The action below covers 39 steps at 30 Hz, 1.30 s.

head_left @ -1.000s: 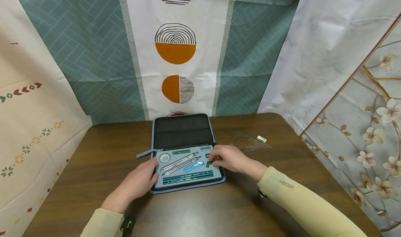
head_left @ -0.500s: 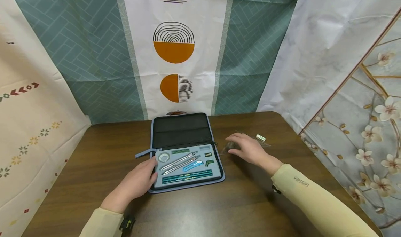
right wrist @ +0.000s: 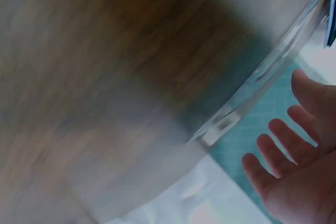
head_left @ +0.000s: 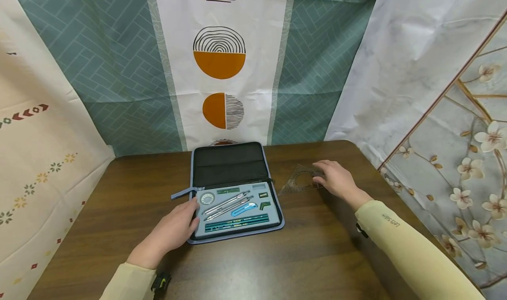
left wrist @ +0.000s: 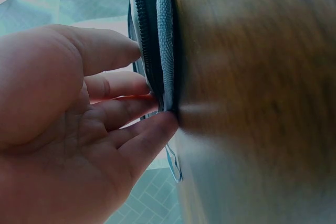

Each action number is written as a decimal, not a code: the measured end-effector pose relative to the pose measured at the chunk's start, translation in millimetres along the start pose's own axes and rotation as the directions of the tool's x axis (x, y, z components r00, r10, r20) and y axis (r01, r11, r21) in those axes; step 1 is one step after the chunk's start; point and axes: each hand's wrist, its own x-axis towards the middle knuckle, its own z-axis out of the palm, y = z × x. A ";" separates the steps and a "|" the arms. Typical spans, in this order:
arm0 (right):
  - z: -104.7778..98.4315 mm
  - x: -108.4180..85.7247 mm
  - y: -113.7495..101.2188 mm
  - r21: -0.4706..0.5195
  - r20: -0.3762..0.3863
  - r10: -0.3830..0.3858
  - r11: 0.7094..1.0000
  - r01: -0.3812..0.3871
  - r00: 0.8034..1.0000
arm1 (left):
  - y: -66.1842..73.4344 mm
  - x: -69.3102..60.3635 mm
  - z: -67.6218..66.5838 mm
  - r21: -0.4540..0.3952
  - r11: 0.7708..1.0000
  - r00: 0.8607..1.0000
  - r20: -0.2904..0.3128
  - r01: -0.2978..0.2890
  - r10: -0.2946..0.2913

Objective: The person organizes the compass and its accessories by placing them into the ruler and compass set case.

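Observation:
A zippered stationery case (head_left: 229, 161) lies unfolded on the table, with a grey tray of drawing tools in its lower half. My left hand (head_left: 179, 224) rests against its left side; in the left wrist view the fingertips touch the zippered edge (left wrist: 166, 40). My right hand (head_left: 336, 179) hovers over the right part of a clear triangular set square (head_left: 291, 186), its fingers loosely bent and holding nothing. In the right wrist view a small white eraser (right wrist: 221, 127) lies by the set square, below that hand. The head view hides this eraser behind the hand.
The tray carries green pencils (head_left: 236, 224), two silver compasses (head_left: 225, 203), a blue utility knife (head_left: 244, 209), a round white dial-like piece (head_left: 207, 198) and small green pieces (head_left: 264, 205). Patterned cloths (head_left: 325, 71) hang behind the wooden table (head_left: 245, 269).
My right hand has left the tray's right side and travelled right across the set square to where the eraser lay. The left hand has stayed at the case's left edge.

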 end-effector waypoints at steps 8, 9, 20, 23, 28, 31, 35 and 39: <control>0.1 1.9 26.9 -0.050 0.044 0.096 0.994 -0.094 0.994 | 0.4 1.0 -0.8 -0.002 1.000 1.000 0.000 -0.005 0.005; -0.4 1.8 29.6 -0.054 0.052 0.109 0.993 -0.106 0.993 | 0.4 1.0 -0.8 -0.003 1.000 1.000 0.000 -0.006 0.006; -0.7 5.2 48.1 -0.065 0.118 0.202 0.979 -0.196 0.972 | -0.3 1.4 0.0 -0.012 1.000 1.000 -0.003 -0.008 0.008; -0.2 6.6 50.8 -0.068 0.115 0.205 0.978 -0.198 0.972 | 0.0 1.5 0.0 -0.016 1.000 1.000 -0.003 -0.007 0.007; -0.9 6.7 51.1 -0.065 0.106 0.199 0.979 -0.193 0.974 | 0.6 1.1 -0.3 -0.014 1.000 1.000 -0.009 -0.014 0.014; -1.0 6.1 49.8 -0.065 0.103 0.199 0.979 -0.193 0.974 | 0.5 1.0 -0.1 -0.012 1.000 1.000 -0.011 -0.018 0.018; -1.6 5.5 48.5 -0.067 0.101 0.202 0.978 -0.195 0.974 | 0.3 0.9 0.1 -0.012 1.000 1.000 -0.010 -0.017 0.017; -1.7 5.5 48.6 -0.068 0.088 0.201 0.978 -0.195 0.976 | -0.4 0.7 1.1 -0.014 1.000 1.000 -0.007 -0.012 0.012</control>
